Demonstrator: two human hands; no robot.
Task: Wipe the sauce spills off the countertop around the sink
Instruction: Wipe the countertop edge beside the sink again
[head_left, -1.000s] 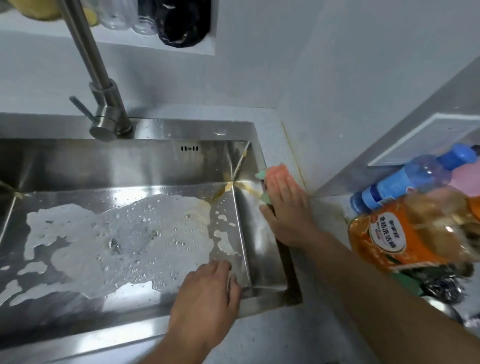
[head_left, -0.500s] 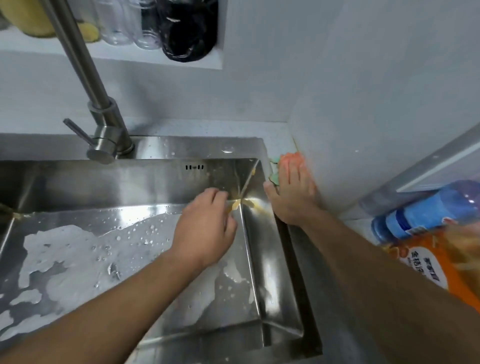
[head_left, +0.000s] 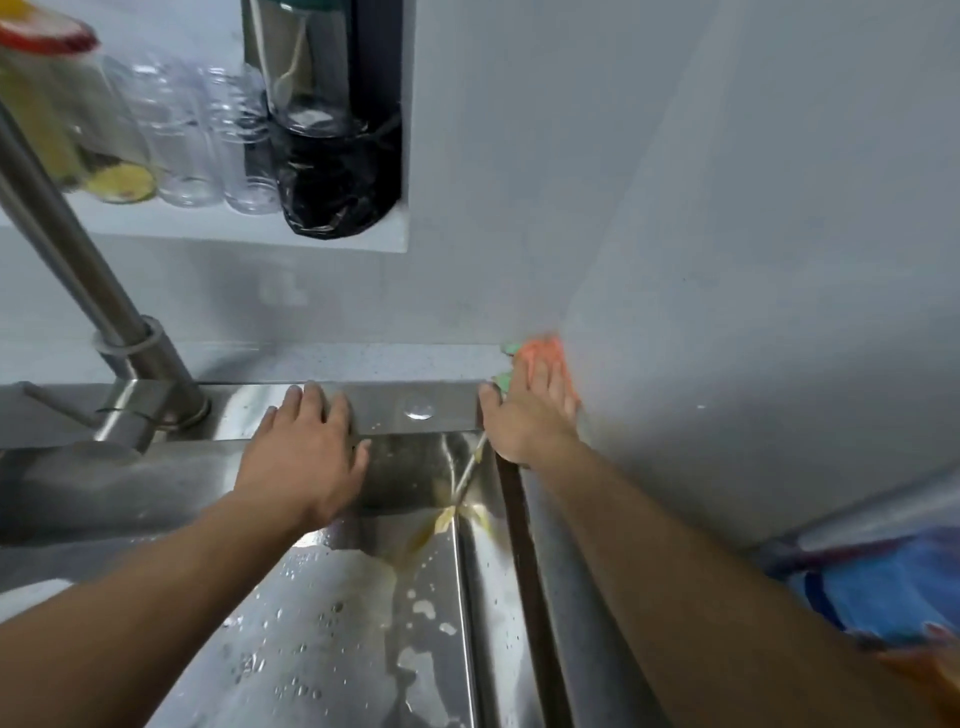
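My right hand lies flat with straight fingers on an orange and green sponge cloth, pressing it onto the speckled countertop in the back right corner beside the wall. My left hand rests with spread fingers on the back rim of the steel sink. Yellowish sauce streaks sit in the sink's back right corner. Foam patches and water drops lie on the sink floor.
The steel tap rises at the left behind the sink. A wall niche above holds clear bottles, a jar and a dark bottle. Blurred blue and orange bottles stand at the right. The grey wall closes the right side.
My right hand slid the cloth along the right counter strip to the back corner. My left hand moved from the sink's front, across the basin, up onto the back rim. The view tilted upward.
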